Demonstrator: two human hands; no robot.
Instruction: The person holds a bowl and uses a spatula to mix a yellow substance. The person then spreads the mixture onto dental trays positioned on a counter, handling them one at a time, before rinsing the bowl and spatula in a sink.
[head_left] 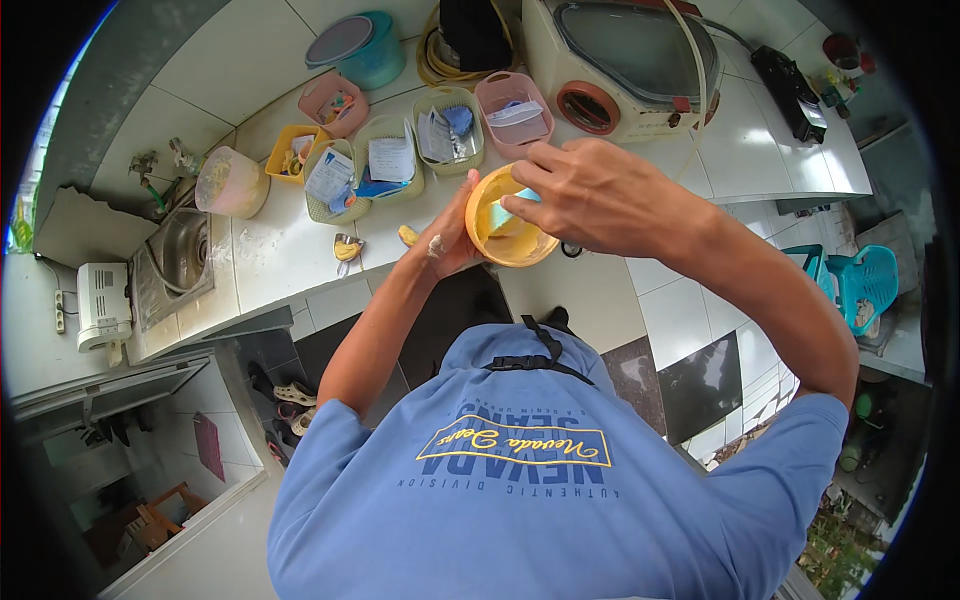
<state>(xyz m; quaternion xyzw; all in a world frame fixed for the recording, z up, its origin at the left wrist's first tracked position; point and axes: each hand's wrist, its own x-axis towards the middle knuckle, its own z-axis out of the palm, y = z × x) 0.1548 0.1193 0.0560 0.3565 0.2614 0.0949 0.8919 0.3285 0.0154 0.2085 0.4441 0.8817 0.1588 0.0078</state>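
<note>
My left hand (452, 240) grips an orange-yellow mixing bowl (480, 245) at the front edge of the counter, with pale residue on the thumb side. Inside the bowl is yellow material. My right hand (560, 190) is closed on a light turquoise spatula (503, 212) that dips into the bowl. Just left of my left hand, a small lump of yellow material (408, 236) lies on the counter, and farther left is a small metal tool (348, 245) with yellow material on it.
Behind are several baskets (448, 130) with papers, a turquoise lidded tub (370, 55) and a cream machine (625, 70). On the left are a translucent container (230, 185), a steel sink (185, 265) and a white appliance (105, 305). Turquoise plastic racks (860, 280) stand at right, shoes (295, 395) lower left.
</note>
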